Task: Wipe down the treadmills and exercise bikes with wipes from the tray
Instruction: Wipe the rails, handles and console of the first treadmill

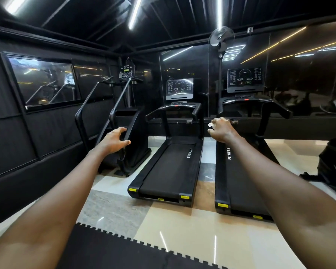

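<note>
Dark gym, two black treadmills ahead; my left hand spreads loose, empty fingers, my right hand pinches a crumpled white wipe.

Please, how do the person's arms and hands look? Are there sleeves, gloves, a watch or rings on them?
Both arms are bare as far as the picture shows: no sleeve covers the left arm or the right arm. The left hand and the right hand wear no gloves. No watch, bracelet or ring shows on either wrist or on the fingers in view.
</note>
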Tool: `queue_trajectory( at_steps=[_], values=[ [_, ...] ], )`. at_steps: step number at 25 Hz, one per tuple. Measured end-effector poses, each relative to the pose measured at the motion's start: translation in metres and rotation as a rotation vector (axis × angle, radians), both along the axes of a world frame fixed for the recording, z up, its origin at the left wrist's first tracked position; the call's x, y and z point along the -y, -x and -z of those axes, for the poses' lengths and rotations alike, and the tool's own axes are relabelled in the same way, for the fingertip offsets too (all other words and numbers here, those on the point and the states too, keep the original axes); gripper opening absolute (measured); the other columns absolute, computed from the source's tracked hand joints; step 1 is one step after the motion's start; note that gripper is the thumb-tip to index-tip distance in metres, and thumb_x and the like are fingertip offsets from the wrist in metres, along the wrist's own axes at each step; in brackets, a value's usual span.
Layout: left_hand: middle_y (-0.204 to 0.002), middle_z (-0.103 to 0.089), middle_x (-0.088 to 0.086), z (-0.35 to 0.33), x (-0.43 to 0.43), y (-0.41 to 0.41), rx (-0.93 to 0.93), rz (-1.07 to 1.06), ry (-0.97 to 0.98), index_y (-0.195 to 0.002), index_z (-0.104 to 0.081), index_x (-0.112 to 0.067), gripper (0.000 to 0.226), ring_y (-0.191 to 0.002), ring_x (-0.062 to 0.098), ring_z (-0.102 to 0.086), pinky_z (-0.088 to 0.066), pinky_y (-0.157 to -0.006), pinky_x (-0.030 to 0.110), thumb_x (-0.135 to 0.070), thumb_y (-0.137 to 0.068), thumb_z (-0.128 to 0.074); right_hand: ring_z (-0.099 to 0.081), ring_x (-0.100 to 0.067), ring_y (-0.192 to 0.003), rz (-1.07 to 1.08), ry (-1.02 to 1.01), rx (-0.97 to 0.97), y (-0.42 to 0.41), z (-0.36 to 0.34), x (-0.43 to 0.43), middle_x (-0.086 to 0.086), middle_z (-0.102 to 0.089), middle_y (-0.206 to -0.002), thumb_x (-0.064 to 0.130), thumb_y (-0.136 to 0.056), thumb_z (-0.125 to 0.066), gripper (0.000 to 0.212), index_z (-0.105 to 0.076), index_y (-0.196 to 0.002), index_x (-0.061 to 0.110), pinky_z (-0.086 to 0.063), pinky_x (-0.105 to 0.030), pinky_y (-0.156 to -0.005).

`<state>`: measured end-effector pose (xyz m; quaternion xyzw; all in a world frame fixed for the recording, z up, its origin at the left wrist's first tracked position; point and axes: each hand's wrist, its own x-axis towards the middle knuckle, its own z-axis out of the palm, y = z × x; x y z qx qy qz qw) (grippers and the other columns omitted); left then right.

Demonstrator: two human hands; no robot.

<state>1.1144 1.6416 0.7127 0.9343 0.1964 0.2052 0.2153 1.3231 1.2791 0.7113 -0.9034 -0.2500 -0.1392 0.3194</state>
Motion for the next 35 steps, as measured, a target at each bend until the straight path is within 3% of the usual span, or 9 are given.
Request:
queue_trajectory(
  at_steps=[3, 6, 13, 25, 35],
  values=[
    [-0.15, -0.049, 0.01, 0.007, -0.059, -0.07, -0.024, 0.008, 0.006, -0.15, -0.043, -0.018, 0.068, -0.142, 0.021, -0.043, -0.036, -0.114, 0.036, -0.029, -0.091, -0.074, -0.055, -0.031, -0.119, -0.027, 0.015, -0.004, -0.062, 0.001, -0.064, -0.017, -0.055, -0.124, 0.018, -0.09, -0.058, 0.023, -0.065, -0.109, 0.008, -0.042, -0.03, -0.098],
    [-0.149, -0.049, 0.01, 0.013, -0.115, -0.146, -0.029, 0.008, 0.01, -0.15, -0.042, -0.018, 0.067, -0.141, 0.022, -0.043, -0.037, -0.112, 0.036, -0.028, -0.092, -0.073, -0.054, -0.031, -0.122, -0.017, 0.011, -0.007, -0.137, 0.002, -0.117, -0.017, -0.053, -0.131, 0.018, -0.092, -0.059, 0.035, -0.062, -0.124, 0.004, -0.042, -0.033, -0.101],
    [-0.153, -0.044, 0.007, 0.021, -0.245, -0.342, -0.076, 0.019, 0.004, -0.15, -0.042, -0.018, 0.068, -0.142, 0.022, -0.041, -0.036, -0.114, 0.037, -0.034, -0.092, -0.072, -0.053, -0.034, -0.124, 0.007, -0.008, 0.02, -0.333, 0.005, -0.23, -0.019, -0.054, -0.133, 0.017, -0.092, -0.059, 0.04, -0.06, -0.128, 0.001, -0.043, -0.037, -0.102],
    [-0.152, -0.046, 0.006, 0.049, -0.477, -0.632, -0.046, 0.05, 0.021, -0.15, -0.042, -0.018, 0.066, -0.143, 0.022, -0.041, -0.035, -0.117, 0.037, -0.033, -0.092, -0.071, -0.054, -0.032, -0.125, 0.015, -0.024, -0.04, -0.614, 0.048, -0.459, -0.015, -0.054, -0.135, 0.021, -0.09, -0.063, 0.049, -0.057, -0.136, 0.005, -0.047, -0.037, -0.103],
    [-0.152, -0.045, 0.01, 0.052, -0.662, -0.864, -0.096, 0.084, 0.005, -0.15, -0.042, -0.013, 0.066, -0.14, 0.025, -0.044, -0.036, -0.114, 0.036, -0.029, -0.093, -0.071, -0.053, -0.032, -0.127, 0.019, -0.007, -0.066, -0.833, 0.039, -0.656, -0.016, -0.054, -0.138, 0.023, -0.092, -0.063, 0.05, -0.056, -0.138, 0.005, -0.043, -0.036, -0.105]
  ],
)
